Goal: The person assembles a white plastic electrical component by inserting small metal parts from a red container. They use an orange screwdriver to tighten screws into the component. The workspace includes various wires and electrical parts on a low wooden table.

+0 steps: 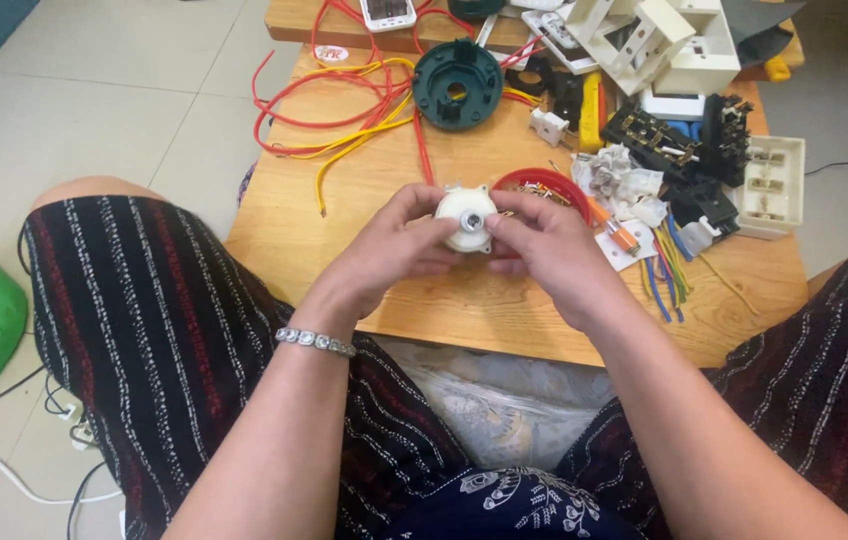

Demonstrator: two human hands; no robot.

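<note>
- A small round white plastic part (pixel 466 215) sits between both hands, held just above the wooden bench (pixel 344 215).
- It is disc-shaped, with small tabs at its rim and a metal hub at its centre.
- The left hand (pixel 389 250) grips its left side, fingers curled round the edge; a beaded bracelet (pixel 315 342) circles that wrist.
- The right hand (pixel 549 250) pinches its right side with fingertips.
- Just behind the hands lies a red bowl (pixel 544 183) of small parts.
- Farther back: a dark green round housing (pixel 457 85), red and yellow wires (pixel 344 110), white switch boxes (pixel 769 185).
</note>
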